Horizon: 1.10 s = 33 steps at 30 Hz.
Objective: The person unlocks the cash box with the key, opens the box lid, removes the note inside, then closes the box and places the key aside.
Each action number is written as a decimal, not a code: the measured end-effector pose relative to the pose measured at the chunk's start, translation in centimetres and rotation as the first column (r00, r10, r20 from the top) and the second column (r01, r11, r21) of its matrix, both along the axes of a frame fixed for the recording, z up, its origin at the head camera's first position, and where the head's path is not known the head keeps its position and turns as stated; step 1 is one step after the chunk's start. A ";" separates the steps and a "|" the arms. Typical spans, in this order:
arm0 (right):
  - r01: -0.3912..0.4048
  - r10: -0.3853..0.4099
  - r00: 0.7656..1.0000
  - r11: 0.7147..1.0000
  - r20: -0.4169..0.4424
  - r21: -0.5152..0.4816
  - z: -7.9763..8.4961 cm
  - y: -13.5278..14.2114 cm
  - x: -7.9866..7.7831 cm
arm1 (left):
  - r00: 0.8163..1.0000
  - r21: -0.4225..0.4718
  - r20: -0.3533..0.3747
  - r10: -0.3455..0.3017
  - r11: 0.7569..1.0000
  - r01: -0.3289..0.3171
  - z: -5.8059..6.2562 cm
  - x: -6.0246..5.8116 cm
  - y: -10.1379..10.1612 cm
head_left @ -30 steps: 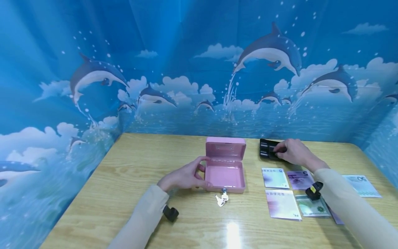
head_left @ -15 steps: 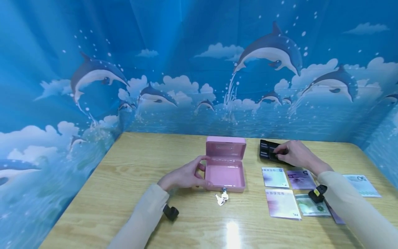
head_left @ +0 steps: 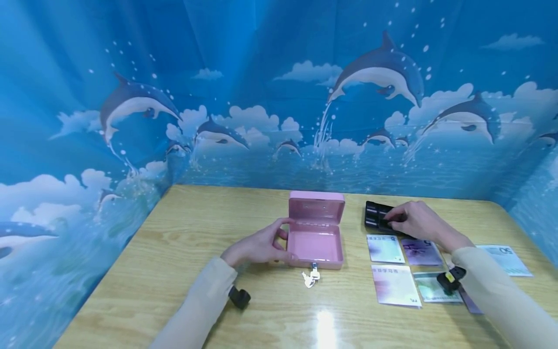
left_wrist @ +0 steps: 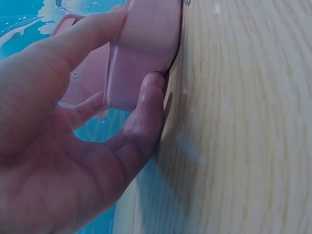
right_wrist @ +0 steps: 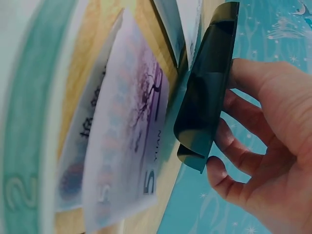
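Observation:
A pink cash box (head_left: 315,246) stands on the table with its lid (head_left: 317,209) raised and its inside bare. Its left side is gripped by my left hand (head_left: 260,246), thumb at the front corner and a finger near the hinge. In the left wrist view, fingers hug the box's wall (left_wrist: 146,44). Two keys on a ring (head_left: 310,278) hang from the front lock. My right hand (head_left: 416,222) pinches a black compartment tray (head_left: 373,216) behind the banknotes. The right wrist view has the tray (right_wrist: 204,92) tilted, fingertips along its edge; its right end is hidden behind the hand in the head view.
Flat banknotes lie on the right: a pale one (head_left: 385,249), a purple 5 (head_left: 421,253), a pinkish one (head_left: 395,286), a green one (head_left: 436,290) and a 50 (head_left: 507,259). My right forearm passes over some. A dolphin-print curtain (head_left: 261,97) borders the wooden table (head_left: 209,208).
My right hand and the black tray have shifted slightly toward me and rightward, so the tray now reaches the banknotes' far edges. The left hand and cash box have stayed put.

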State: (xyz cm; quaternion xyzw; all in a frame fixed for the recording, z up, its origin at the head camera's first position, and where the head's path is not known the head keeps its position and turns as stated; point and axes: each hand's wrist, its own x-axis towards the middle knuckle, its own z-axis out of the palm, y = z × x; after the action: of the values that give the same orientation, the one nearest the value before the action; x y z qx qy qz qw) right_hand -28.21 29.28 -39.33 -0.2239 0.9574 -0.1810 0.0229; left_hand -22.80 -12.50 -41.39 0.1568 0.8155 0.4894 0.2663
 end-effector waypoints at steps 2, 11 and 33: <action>0.002 -0.002 1.000 1.000 0.003 -0.009 0.0 0.0 0.2 | 1.000 -0.003 0.000 0.001 1.000 -0.001 0.0 0.0 0.0; -0.004 0.004 1.000 1.000 0.003 -0.023 0.4 -0.6 1.0 | 1.000 -0.026 -0.006 0.005 1.000 -0.005 0.1 0.1 0.1; -0.078 0.078 0.997 0.997 0.002 -0.028 2.0 -2.8 3.7 | 1.000 -0.028 0.000 0.013 1.000 -0.013 0.2 0.2 0.1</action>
State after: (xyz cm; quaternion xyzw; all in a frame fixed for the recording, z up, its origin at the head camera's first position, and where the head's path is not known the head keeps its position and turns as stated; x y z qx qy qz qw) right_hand -24.54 26.48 -37.29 -0.2612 0.9453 -0.1935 0.0284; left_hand -22.61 -12.42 -41.20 0.1478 0.8233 0.4795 0.2655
